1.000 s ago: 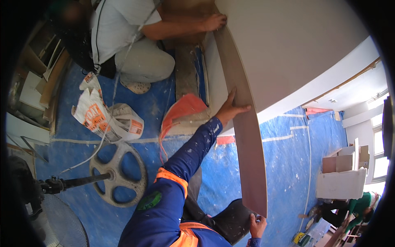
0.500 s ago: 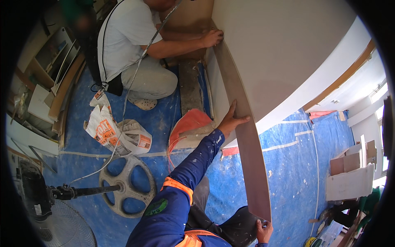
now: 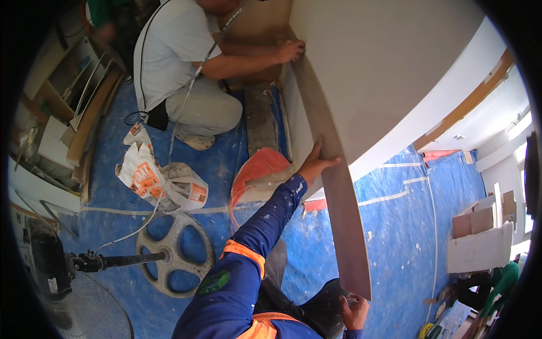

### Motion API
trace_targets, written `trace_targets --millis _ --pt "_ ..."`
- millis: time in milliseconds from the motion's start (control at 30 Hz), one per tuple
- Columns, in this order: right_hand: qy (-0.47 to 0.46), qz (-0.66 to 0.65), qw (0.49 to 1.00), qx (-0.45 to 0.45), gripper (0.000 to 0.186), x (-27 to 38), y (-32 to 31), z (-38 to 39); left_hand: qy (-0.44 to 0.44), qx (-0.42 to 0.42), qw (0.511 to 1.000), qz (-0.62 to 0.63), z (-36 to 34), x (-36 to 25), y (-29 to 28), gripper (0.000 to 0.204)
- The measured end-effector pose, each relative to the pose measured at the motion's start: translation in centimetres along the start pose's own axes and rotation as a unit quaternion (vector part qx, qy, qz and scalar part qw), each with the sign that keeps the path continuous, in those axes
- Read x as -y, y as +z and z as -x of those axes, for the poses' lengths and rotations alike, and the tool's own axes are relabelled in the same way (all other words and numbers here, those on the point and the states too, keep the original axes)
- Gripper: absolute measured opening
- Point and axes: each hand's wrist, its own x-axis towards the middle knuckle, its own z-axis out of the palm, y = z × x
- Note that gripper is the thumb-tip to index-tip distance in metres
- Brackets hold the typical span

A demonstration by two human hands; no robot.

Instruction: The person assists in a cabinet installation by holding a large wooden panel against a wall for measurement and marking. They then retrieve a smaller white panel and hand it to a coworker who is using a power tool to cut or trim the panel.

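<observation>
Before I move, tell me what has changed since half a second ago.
The right hand has shifted left along the near end of the long board; no clear grasp or release shows. The left hand stays on the board, and the crouching co-worker's hand stays at its far end.

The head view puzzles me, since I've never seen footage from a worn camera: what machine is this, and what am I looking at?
There is no machine doing the work, just a person's bare hands. The left of two head-worn fisheye cameras looks down, so straight edges bend near the rim. The left hand spreads against a long, thin brown board; the right hand is at its near end. A crouching co-worker's hand is at the far end. On the blue floor sheet are a crumpled printed sack and a pedestal fan's spoked base.
</observation>
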Motion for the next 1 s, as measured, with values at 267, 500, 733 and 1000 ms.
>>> trace_targets --millis 267,500,733,1000 --pt "-0.021 -0.055 0.998 0.014 0.02 1.6 0.3 -1.5 -0.007 0.0 1.0 0.013 0.5 -0.8 0.2 0.122" --pt "-0.036 -0.086 0.995 -0.039 0.015 1.3 0.8 -1.7 -0.004 0.002 1.0 0.014 1.0 -1.2 0.3 0.123" --pt "-0.025 -0.089 0.995 -0.031 0.016 1.8 0.6 -1.9 -0.013 -0.012 1.0 -0.006 0.8 -1.0 0.0 0.126" --pt "-0.033 -0.078 0.995 -0.042 0.016 2.3 0.5 -2.0 -0.001 0.004 1.0 -0.005 0.3 -0.3 -0.2 0.121"
